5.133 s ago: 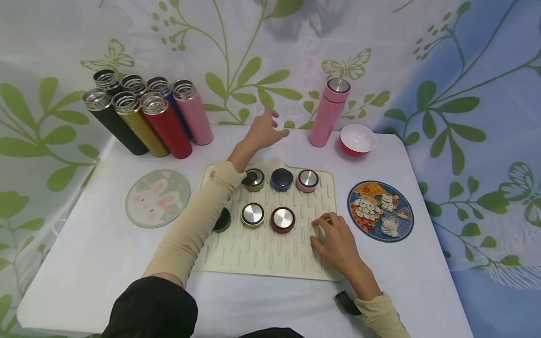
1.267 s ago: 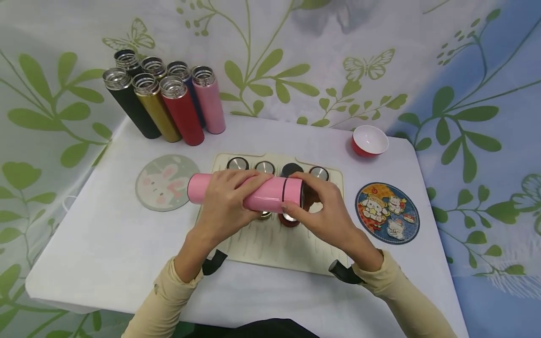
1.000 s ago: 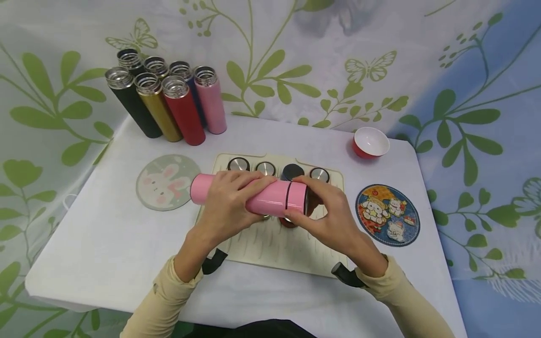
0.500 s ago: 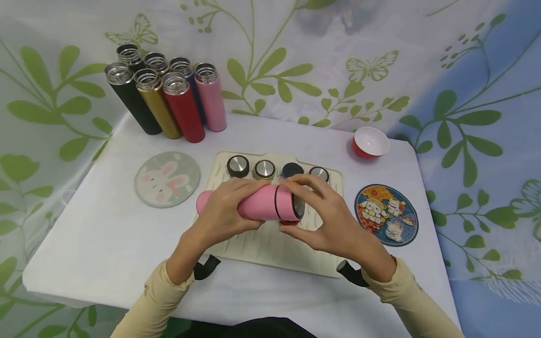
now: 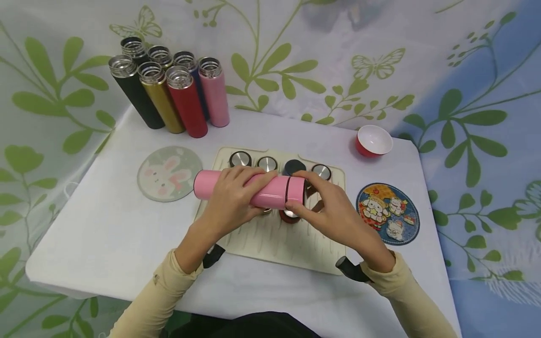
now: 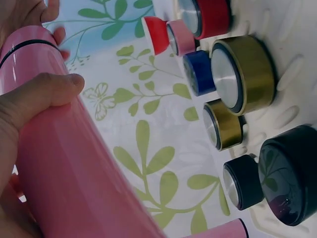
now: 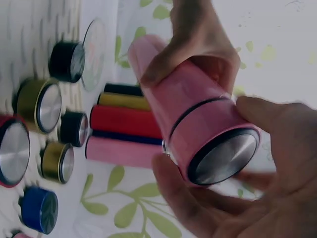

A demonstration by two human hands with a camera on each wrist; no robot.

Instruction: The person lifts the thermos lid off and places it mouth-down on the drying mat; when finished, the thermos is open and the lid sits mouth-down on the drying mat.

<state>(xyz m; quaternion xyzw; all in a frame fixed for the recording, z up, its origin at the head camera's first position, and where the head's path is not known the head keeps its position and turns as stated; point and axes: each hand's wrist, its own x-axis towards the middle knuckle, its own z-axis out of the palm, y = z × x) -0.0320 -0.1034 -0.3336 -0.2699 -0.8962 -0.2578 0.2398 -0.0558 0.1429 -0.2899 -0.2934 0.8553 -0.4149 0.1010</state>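
A pink thermos [image 5: 272, 191] is held sideways above the cream mat [image 5: 274, 249], its base to the left and its lid [image 5: 297, 190] to the right. My left hand [image 5: 228, 202] grips the body, with the thumb lying along it in the left wrist view. Around the lid, my right hand [image 5: 338, 213] has its thumb and fingers at the edge; the steel lid top [image 7: 223, 157] faces it in the right wrist view. A dark seam separates lid and body. Beneath, a red lid [image 5: 289, 217] is partly covered, and a gold lid [image 6: 242, 74] is mostly hidden from the head view.
Several lidless thermoses, including a red one [image 5: 188, 103], stand at the back left. Black [image 5: 240, 158], gold [image 5: 267, 163], blue [image 5: 294, 166] and pink [image 5: 322, 172] lids line the mat's far side. A rabbit coaster [image 5: 169, 173], cartoon coaster [image 5: 388, 214] and bowl [image 5: 374, 141] flank it.
The pink thermos stood beside the bowl in the oldest frame; both hands now hold it over the mat. Since half a second ago, its lid end has turned away from the head camera.
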